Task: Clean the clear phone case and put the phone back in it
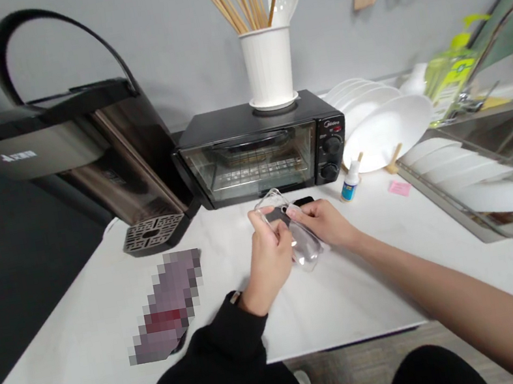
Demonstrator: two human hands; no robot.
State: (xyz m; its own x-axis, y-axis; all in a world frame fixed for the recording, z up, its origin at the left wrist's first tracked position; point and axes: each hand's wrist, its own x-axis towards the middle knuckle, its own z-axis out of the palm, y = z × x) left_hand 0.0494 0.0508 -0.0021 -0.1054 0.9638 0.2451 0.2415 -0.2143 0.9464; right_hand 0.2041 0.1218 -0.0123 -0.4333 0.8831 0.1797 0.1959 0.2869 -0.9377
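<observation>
A clear phone case (305, 248) is held up over the white counter in front of the toaster oven. My left hand (270, 252) grips its left edge, with the fingers curled and the thumb toward the middle. My right hand (325, 223) pinches the other side near the upper part, the thumb lying on top. Behind the right hand's fingers a small black item (304, 201) shows; its kind is not clear. To the left, a flat, long purple-grey object (169, 303), blurred by pixels, lies on the counter.
A black toaster oven (244, 124) carries a white cup (270, 64) of chopsticks. A water dispenser (79, 144) stands left. Right are a small bottle (349, 185), a pink note (399, 188), upright plates (389, 129) and a sink (472, 230) with dishes.
</observation>
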